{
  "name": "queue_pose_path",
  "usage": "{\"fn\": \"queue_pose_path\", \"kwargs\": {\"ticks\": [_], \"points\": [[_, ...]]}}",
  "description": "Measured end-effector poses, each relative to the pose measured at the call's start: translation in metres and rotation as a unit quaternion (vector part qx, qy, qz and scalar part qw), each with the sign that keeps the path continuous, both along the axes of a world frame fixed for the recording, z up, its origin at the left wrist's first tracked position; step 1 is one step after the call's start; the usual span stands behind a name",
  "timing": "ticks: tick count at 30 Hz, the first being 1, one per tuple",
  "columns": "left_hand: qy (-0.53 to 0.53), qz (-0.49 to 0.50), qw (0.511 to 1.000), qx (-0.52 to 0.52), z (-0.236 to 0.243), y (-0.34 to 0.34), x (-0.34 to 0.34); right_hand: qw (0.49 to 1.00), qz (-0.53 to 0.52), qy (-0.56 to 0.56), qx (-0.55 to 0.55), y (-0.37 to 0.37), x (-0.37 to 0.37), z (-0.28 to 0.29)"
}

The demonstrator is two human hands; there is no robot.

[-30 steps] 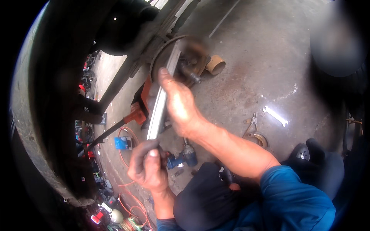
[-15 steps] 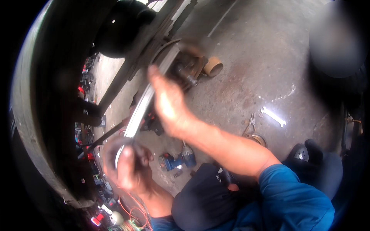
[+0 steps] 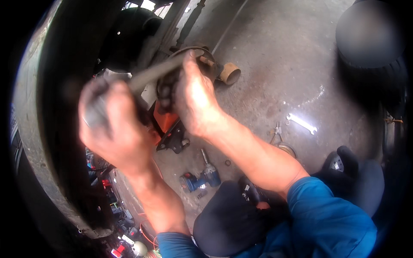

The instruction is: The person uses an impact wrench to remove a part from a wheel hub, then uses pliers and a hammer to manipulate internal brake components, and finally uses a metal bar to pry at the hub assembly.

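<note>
My left hand [image 3: 114, 124], blurred by motion, is closed around the near end of a long grey metal bar [image 3: 157, 72]. The bar slants up and right toward a dark, rusty round hub-like part [image 3: 205, 56]. Close to the bar's far end, my right hand [image 3: 195, 96] has its darkened fingers bent around it, with the uppermost fingertip lying along it. Where the bar meets the round part is hard to make out behind the right hand. Beside that part sits a short tan cylinder [image 3: 231, 74].
An orange-red stand or jack [image 3: 165, 119] is under my wrists. On the concrete floor lie a blue cordless impact wrench [image 3: 201, 179], a bright open-ended wrench [image 3: 301, 123] and a pliers-like tool [image 3: 276, 132]. A dark vehicle beam [image 3: 32, 142] runs along the left; a tyre [image 3: 372, 81] stands right.
My left hand has swung up and left with its end of the bar, so the bar lies flatter. The right hand stays close to the far end. More of the orange-red stand shows.
</note>
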State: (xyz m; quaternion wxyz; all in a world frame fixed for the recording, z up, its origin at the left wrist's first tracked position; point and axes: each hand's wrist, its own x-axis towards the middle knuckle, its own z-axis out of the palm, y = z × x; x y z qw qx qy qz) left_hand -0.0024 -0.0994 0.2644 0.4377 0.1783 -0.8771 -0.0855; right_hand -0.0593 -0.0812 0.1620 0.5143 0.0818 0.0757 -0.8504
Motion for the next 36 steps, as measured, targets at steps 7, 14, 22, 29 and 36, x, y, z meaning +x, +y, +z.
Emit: {"fn": "queue_pose_path", "kwargs": {"ticks": [7,14,22,29,36], "points": [[-0.084,-0.128,0.972,-0.18,0.012,-0.014,-0.064,0.923,-0.251,0.115,0.267,0.038,-0.009,-0.073],[-0.216,-0.008,0.971,-0.099,0.005,0.027,-0.12,0.889,-0.302,0.017,0.343,0.061,-0.05,-0.106],[-0.32,-0.016,0.943,-0.093,-0.019,0.042,-0.138,0.907,-0.243,0.038,0.342,0.056,-0.044,-0.12],[-0.348,-0.11,0.882,-0.298,-0.077,0.057,-0.077,0.999,0.044,-0.012,-0.019,0.096,-0.044,-0.102],[-0.392,-0.243,0.848,-0.263,-0.168,0.063,0.061,0.923,0.169,0.271,0.213,0.053,-0.021,-0.126]]}}
